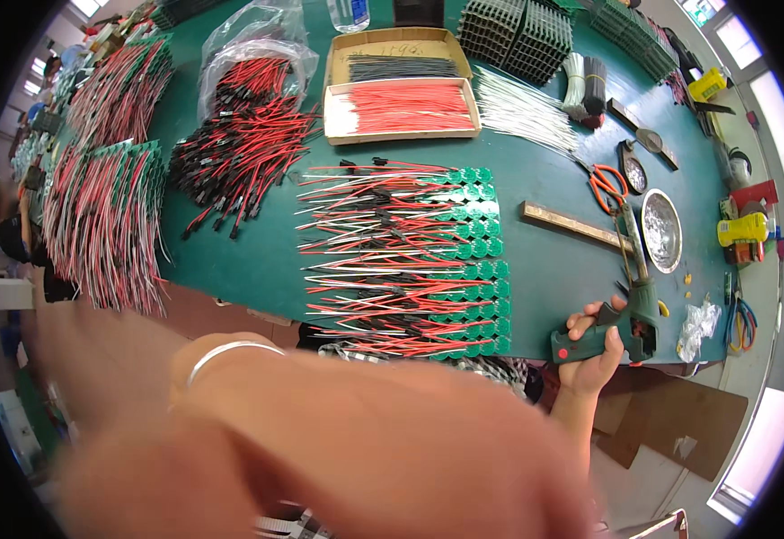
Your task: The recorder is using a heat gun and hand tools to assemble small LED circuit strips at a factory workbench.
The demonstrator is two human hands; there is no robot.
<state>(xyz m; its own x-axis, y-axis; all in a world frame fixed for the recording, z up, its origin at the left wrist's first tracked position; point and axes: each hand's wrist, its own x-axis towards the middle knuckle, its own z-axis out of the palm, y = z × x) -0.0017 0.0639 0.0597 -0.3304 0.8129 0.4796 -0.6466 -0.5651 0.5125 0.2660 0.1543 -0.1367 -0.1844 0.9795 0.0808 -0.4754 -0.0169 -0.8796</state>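
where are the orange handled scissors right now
In the head view, the orange-handled scissors lie on the green table's right side, between the white wire bundle and the round metal dish.

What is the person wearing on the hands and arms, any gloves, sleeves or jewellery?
Both hands are bare, no gloves. The left arm fills the lower picture, blurred and close to the camera, with a thin silver bangle round the wrist and no sleeve in view. The right hand and forearm also show no sleeve, watch or ring.
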